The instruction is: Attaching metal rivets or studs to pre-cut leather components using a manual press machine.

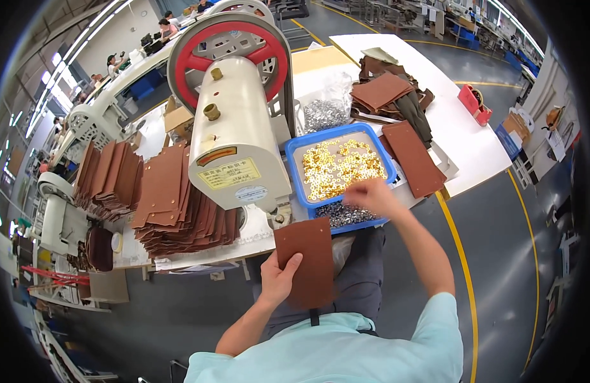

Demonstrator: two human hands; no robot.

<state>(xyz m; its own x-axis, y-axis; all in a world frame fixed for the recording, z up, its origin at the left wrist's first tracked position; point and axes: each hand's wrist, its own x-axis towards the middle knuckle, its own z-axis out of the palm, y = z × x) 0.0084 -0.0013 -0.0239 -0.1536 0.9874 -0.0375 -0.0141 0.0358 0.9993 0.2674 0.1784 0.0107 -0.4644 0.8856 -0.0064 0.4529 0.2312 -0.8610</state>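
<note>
My left hand (279, 276) grips a reddish-brown leather panel (313, 258) by its left edge, thumb on top. The panel is held up in front of my lap, below the press machine (240, 127), and small holes or studs show near its upper corners. My right hand (371, 196) is over the near right part of a blue tray (291, 165), with its fingers pinched together. Whatever they may hold is too small to make out. Small gold rings (336, 167) cover the tray's far section. Silver metal pieces (349, 216) fill the nearer section, partly behind my right hand.
Left of the machine stand tall stacks of brown leather panels (164, 191). A clear bag of silver pieces (325, 112) sits beyond the tray. To its right lie more leather panels (413, 156), a dark pile of material (390, 89) and a red container (475, 105).
</note>
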